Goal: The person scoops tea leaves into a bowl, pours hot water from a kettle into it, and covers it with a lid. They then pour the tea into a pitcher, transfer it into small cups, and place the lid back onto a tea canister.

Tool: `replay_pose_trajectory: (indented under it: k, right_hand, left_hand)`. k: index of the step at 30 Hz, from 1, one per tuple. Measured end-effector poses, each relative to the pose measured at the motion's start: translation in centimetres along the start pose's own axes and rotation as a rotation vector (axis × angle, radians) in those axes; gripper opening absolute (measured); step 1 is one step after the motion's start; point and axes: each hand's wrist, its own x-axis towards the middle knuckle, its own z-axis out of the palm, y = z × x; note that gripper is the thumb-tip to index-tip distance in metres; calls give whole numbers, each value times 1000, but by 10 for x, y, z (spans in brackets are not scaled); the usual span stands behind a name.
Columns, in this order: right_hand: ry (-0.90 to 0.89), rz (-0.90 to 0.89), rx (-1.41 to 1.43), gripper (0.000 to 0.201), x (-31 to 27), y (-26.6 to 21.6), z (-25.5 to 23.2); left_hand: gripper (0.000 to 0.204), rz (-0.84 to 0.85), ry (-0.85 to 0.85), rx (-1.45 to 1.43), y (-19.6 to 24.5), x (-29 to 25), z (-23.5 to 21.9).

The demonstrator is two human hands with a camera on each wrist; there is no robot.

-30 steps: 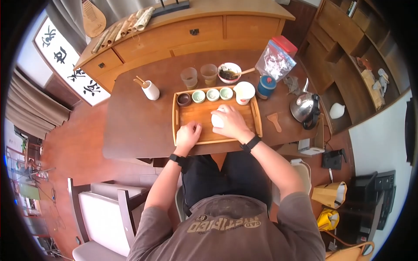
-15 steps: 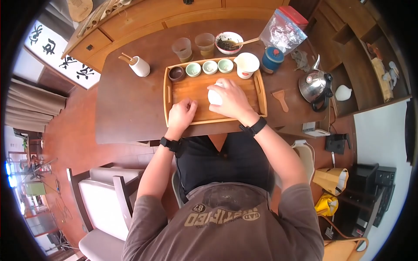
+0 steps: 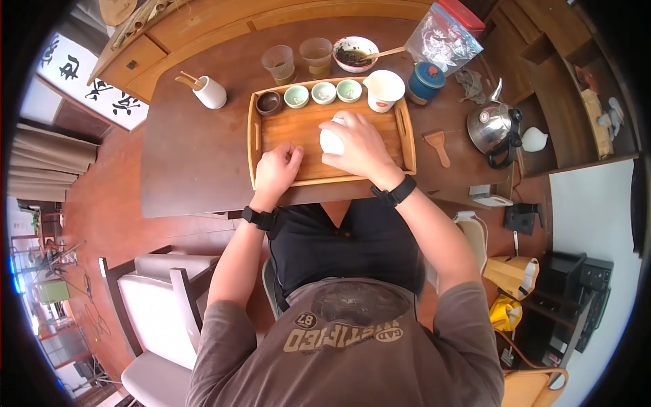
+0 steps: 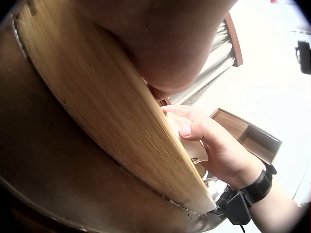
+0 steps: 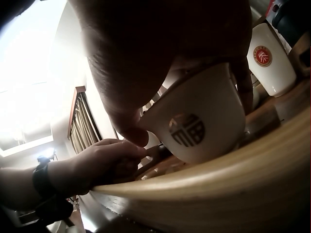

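Observation:
On the wooden tray (image 3: pixel 305 139), my right hand (image 3: pixel 361 146) grips a white gaiwan (image 3: pixel 330 142) from above, thumb and fingers spread around its flared rim. A dark character mark shows on the gaiwan's side in the right wrist view; the palm hides its top. My left hand (image 3: pixel 277 171) rests on the tray's near left edge with loosely curled fingers and holds nothing. Along the tray's far side stand a dark brown cup (image 3: pixel 270 103), a row of pale green teacups (image 3: pixel 323 93) and a white pitcher (image 3: pixel 384 91) with a red emblem.
Beyond the tray stand two clear plastic cups (image 3: pixel 279 64) and a bowl (image 3: pixel 355 54) of dark leaves with a wooden spoon. A blue canister (image 3: pixel 426 83), a wooden scoop (image 3: pixel 437 148) and a steel kettle (image 3: pixel 489 129) are to the right. A white tool holder (image 3: pixel 211 93) stands left.
The head view has tilted, so the table and tray sit higher in the picture. Both hands keep nearly the same places on the tray, the right one still gripping the gaiwan.

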Motion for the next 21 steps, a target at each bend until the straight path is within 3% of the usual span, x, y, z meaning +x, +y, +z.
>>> replay_pose_trajectory:
  k: [21]
  right_hand:
    - [-21,16,-10,53,-1,1,2]
  left_hand:
    - [37,-18,-53,-47,5,0,-5]
